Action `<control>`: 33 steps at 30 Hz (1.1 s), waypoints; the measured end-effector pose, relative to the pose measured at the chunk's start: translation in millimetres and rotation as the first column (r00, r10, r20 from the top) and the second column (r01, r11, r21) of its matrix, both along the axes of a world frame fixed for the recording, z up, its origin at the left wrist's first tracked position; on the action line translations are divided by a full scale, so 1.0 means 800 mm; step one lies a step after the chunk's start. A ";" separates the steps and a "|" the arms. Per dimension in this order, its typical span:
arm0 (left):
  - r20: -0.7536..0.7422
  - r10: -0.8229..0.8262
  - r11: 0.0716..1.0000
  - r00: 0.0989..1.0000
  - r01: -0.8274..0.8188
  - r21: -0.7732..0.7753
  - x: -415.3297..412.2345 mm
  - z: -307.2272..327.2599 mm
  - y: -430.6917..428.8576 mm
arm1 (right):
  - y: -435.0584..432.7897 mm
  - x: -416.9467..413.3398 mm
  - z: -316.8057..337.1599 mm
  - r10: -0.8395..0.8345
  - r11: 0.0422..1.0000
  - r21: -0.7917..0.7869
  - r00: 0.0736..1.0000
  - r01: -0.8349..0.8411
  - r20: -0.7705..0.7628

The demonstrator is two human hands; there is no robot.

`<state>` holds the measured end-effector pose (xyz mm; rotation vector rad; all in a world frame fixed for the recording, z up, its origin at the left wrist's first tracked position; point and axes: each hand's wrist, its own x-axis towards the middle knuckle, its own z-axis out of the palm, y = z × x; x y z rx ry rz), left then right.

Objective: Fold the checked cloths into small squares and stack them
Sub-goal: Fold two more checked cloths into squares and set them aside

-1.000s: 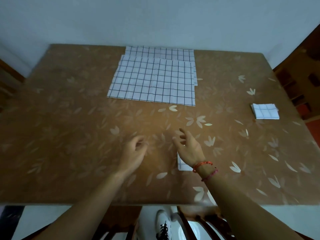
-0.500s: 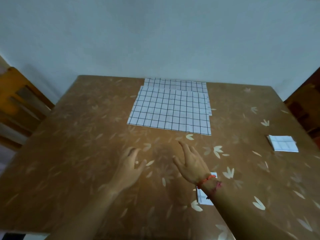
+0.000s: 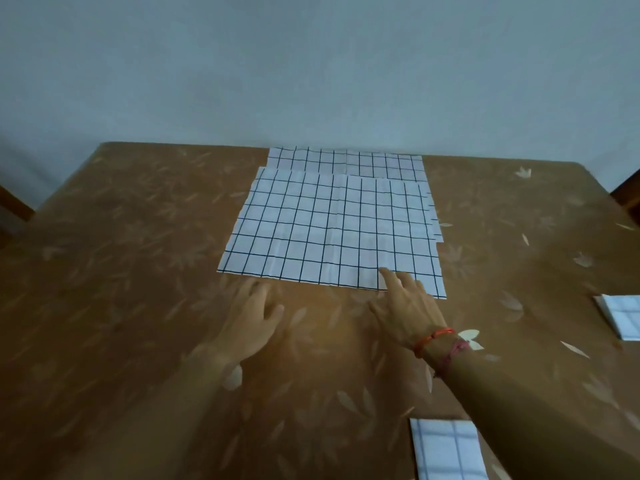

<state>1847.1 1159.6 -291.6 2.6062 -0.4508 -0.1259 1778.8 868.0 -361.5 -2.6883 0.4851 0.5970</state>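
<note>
Flat white cloths with a dark check lie stacked at the far middle of the table; the top cloth (image 3: 332, 230) covers most of another cloth (image 3: 346, 159) behind it. My right hand (image 3: 405, 306) is open, its fingertips over the top cloth's near right edge. My left hand (image 3: 251, 320) is open, fingers spread, just short of the near left edge and apart from it. A folded square (image 3: 445, 448) lies near me under my right forearm. Another folded square (image 3: 621, 315) sits at the right edge.
The brown table (image 3: 121, 271) has a pale leaf print and stands against a grey wall (image 3: 311, 64). Dark wooden furniture shows at the far left (image 3: 14, 209) and far right (image 3: 627, 195).
Both hands have moved forward from the middle of the table to the near edge of the flat cloths. The camera has tilted up and closer to the cloths.
</note>
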 end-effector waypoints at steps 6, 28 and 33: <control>0.077 0.051 0.991 0.996 -0.060 0.119 0.064 -0.029 -0.024 | 0.005 0.042 0.072 -0.025 0.988 -0.142 0.975 0.058 0.222; -0.090 0.126 0.964 0.988 -0.100 0.246 0.055 -0.030 -0.032 | 0.029 0.022 0.065 -0.004 0.990 -0.125 0.917 0.059 0.400; -0.125 0.004 0.999 0.992 0.003 0.053 0.004 -0.017 -0.045 | 0.066 0.005 0.080 -0.031 0.999 0.024 0.901 0.023 0.433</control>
